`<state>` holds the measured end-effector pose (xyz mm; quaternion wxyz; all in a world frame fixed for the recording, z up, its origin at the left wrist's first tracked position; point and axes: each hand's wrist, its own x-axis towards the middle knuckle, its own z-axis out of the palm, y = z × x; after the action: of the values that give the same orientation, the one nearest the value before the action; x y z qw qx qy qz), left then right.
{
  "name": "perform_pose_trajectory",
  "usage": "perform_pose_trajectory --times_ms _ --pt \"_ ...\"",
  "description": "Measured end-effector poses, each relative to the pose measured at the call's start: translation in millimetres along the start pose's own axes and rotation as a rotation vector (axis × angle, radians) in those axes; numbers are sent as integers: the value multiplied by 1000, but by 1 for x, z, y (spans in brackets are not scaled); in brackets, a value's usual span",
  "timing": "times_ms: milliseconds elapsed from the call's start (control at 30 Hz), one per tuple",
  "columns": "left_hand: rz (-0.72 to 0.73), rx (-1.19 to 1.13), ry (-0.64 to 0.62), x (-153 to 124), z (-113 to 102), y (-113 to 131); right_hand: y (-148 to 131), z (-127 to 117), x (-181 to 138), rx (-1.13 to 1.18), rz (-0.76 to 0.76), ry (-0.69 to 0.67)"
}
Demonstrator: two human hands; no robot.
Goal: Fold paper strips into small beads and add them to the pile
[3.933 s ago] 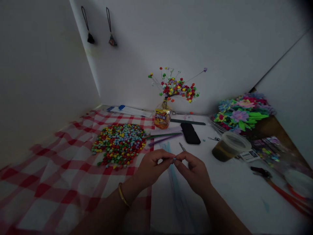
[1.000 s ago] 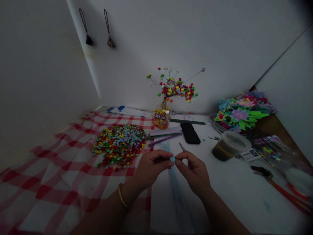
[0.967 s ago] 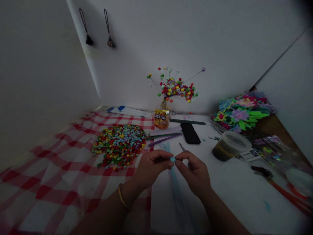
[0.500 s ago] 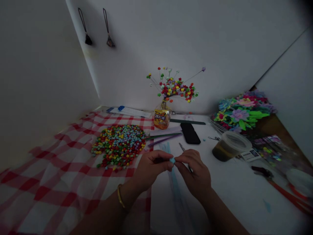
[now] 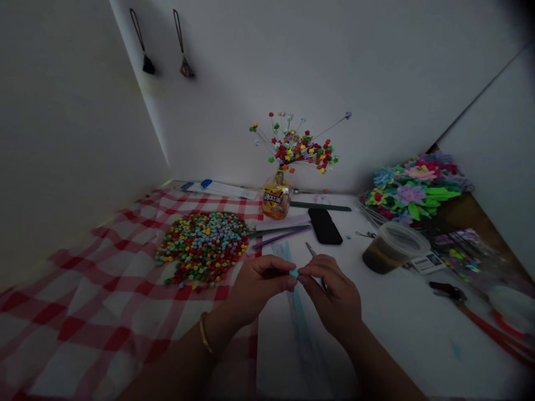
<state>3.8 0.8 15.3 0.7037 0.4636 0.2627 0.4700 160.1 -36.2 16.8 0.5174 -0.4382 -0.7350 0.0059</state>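
A small light-blue paper star [image 5: 294, 273] is pinched between the fingertips of both hands. My left hand [image 5: 261, 284] is closed on it from the left, thumb below and index finger above. From the right, my right hand [image 5: 332, 292] closes on its other edge. Beneath the hands lie light-blue paper strips [image 5: 301, 328] on the white tabletop. Scissors [image 5: 310, 250] stick out from behind my right hand, their handles mostly hidden. A wide pile of multicoloured paper stars [image 5: 204, 245] spreads over the checked cloth to the left of my hands.
A bottle [image 5: 276, 200] holding stars on stems stands at the back. A black phone [image 5: 325, 226], purple strips [image 5: 282, 236] and a plastic tub of dark liquid [image 5: 393, 248] lie beyond my hands. Colourful fuzzy flowers [image 5: 412, 189] and red-handled pliers [image 5: 449, 292] are on the right.
Both hands keep their pinch on the paper star in nearly the same place, with only slight finger movement. The view has shifted very slightly.
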Motion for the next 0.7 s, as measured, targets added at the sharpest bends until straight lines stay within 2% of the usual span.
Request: perform_pose_trajectory --times_ms 200,700 --pt "24 -22 -5 0 0 -5 -2 1 -1 -35 -31 34" --pt "-12 7 33 0 2 0 -2 2 0 -95 -142 -28"
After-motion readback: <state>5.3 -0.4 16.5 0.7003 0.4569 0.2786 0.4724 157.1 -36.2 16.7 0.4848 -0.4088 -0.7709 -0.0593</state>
